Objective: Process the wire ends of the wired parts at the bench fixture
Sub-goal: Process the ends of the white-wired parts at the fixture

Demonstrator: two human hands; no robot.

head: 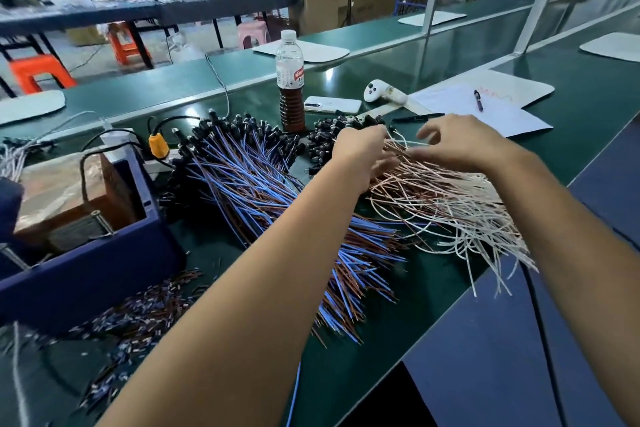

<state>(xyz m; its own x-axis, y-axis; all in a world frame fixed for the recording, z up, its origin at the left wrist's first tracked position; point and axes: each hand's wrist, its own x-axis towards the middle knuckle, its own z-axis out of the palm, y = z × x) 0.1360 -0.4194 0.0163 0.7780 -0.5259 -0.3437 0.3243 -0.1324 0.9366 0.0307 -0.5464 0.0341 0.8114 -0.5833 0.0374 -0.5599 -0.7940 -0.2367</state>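
A pile of wired parts with blue and brown leads point(249, 191) lies fanned across the middle of the green bench. To its right lies a second pile with white and pink leads point(450, 204), its black heads point(332, 139) at the far end. My left hand point(363, 156) reaches over the black heads, fingers curled into the white-pink wires. My right hand point(450, 142) hovers just right of it, fingers spread and bent above the same pile. The dark blue bench fixture point(90, 246) stands at the left.
A bottle of brown liquid point(291, 87) stands behind the piles, with a white phone point(332, 104), a white controller point(381, 92), and papers with a pen point(478, 100). Cut insulation scraps point(138, 308) litter the bench in front of the fixture. A yellow plug point(158, 146) sits behind it.
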